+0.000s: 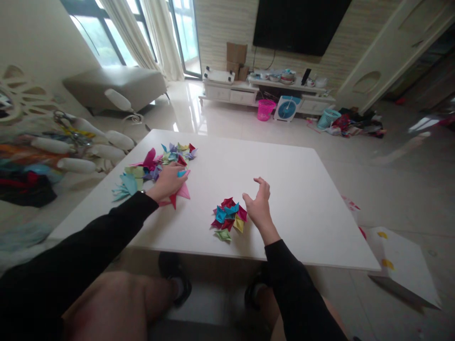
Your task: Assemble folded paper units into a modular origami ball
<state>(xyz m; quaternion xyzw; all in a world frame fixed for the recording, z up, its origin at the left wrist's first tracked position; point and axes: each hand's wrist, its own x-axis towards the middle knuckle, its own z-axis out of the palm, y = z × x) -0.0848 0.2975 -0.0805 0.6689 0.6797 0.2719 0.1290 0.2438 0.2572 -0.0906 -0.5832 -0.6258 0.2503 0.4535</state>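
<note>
My left hand point(165, 182) is over a loose heap of colourful folded-paper pieces point(130, 182) at the table's left side. A small blue folded paper point(181, 173) shows between its thumb and fingers, which look closed on it. Pink and red pointed pieces point(184, 191) stick out beside and below this hand. In front of me lies a smaller cluster of folded papers point(227, 215), red, blue, yellow and magenta, with a green one point(223, 235) at its near edge. Just right of the cluster my right hand point(260, 203) hovers, thumb and fingers apart, holding nothing.
The white table point(284, 189) stretches before me, its near edge over my knees. A white lamp with several shades point(117, 139) stands close to the left. Beyond are a grey bench point(113, 85), a TV cabinet point(245, 92) and a pink basket point(266, 110). A white box point(405, 265) sits at right.
</note>
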